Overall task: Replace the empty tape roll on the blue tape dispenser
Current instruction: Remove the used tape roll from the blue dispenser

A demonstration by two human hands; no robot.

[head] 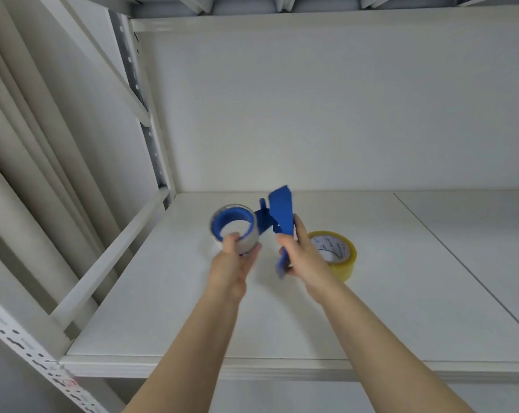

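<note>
Left hand pinches roll | right hand grips dispenser

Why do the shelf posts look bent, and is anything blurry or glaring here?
In the head view, the wide lens bows the shelf frame near the edges. Lighting is soft and even, shadows faint, no glare. The blue tape dispenser in the right hand is slightly smeared; the yellow tape roll stays fairly sharp.

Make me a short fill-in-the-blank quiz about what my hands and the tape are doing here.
1. The left hand pinches the roll mounted on the ____ dispenser.
2. The right hand holds the dispenser's ____.
3. The yellowish roll lies flat on the ____, right of the right hand.

Missing words: blue; handle; shelf
</note>
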